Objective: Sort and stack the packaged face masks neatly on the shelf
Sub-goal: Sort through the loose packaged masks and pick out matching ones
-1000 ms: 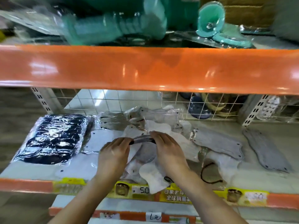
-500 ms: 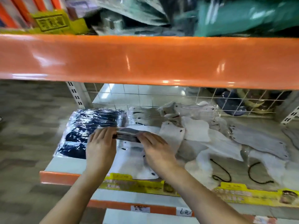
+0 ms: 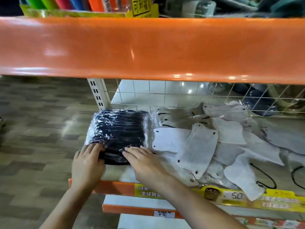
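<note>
Packaged dark masks [image 3: 118,134], a stack wrapped in shiny clear plastic, lie at the left end of the shelf [image 3: 115,175], close to its left edge and reaching back toward the wire grid [image 3: 165,96] at the rear. Both hands rest on the near edge of this stack. The left hand [image 3: 87,162] lies on the stack's near-left corner with its fingers laid over the plastic, slightly bent; the right hand [image 3: 145,161] lies flat on the near-right corner with its fingers straight and close together, pointing left and back. The two hands are apart, with a strip of the dark stack showing between them; neither hand curls round anything that can be seen.

Just to the right of the dark stack, loose white and grey masks [image 3: 201,146] lie in an untidy overlapping heap that covers the middle and right of the shelf, some in clear wrappers, some hanging over the front edge. Black ear loops [image 3: 264,177] trail near the front right. Yellow price labels [image 3: 231,195] run along the shelf's orange front lip. An orange beam [image 3: 148,47] of the upper shelf crosses the top of the view, with coloured packages above it
</note>
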The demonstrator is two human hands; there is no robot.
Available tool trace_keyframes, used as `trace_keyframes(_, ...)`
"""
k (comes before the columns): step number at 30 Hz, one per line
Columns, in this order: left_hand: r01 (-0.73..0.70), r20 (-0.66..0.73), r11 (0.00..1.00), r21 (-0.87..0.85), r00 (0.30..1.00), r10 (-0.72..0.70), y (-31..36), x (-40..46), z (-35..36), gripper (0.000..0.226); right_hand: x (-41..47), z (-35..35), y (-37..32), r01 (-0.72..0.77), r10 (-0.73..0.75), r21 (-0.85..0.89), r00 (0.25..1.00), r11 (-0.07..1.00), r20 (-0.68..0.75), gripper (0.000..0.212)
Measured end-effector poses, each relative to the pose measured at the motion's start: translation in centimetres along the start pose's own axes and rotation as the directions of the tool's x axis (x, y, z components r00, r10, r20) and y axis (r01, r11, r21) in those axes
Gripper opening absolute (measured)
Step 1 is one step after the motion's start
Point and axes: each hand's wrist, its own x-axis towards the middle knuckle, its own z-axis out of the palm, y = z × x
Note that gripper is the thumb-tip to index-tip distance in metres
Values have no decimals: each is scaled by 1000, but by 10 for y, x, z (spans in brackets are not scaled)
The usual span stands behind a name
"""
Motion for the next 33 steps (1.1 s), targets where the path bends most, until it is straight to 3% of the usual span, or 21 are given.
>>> trace_keyframes(5, -60, 130, 998, -22, 990, 62, -15, -9, 9, 40, 6, 11, 1, -43, 44, -9, 997, 999, 60, 46)
trace_keyframes(10, -107, 265, 994, -13, 958, 107, -19, -7, 10, 54, 10, 16, -4, -82, 82, -64, 997, 995, 4, 45)
trace_keyframes(14, -80, 350, 997, -11, 933, 79, -21, -3, 13, 70, 19, 17, -8, -171, 171, -5, 985, 985, -2, 47)
trace_keyframes(20, -85, 374, 996, 16, 924, 73, -20, 3, 15, 71, 28, 21, -11, -243, 242, -19, 970, 970, -11, 57)
trace_keyframes(24, -35, 384, 999, -21, 922, 40, -16, 4, 17, 87, 29, 28, -10, -267, 266, -33, 963, 963, -42, 42)
trace_keyframes(28, -24, 367, 1000, -2, 930, 23, -13, 4, 20, 81, 28, 22, -11, -299, 300, -29, 951, 954, 79, 65)
trace_keyframes(33, -56, 269, 998, -17, 961, 58, -1, 5, 22, 51, 27, 21, -12, -275, 274, -17, 961, 961, -39, 51)
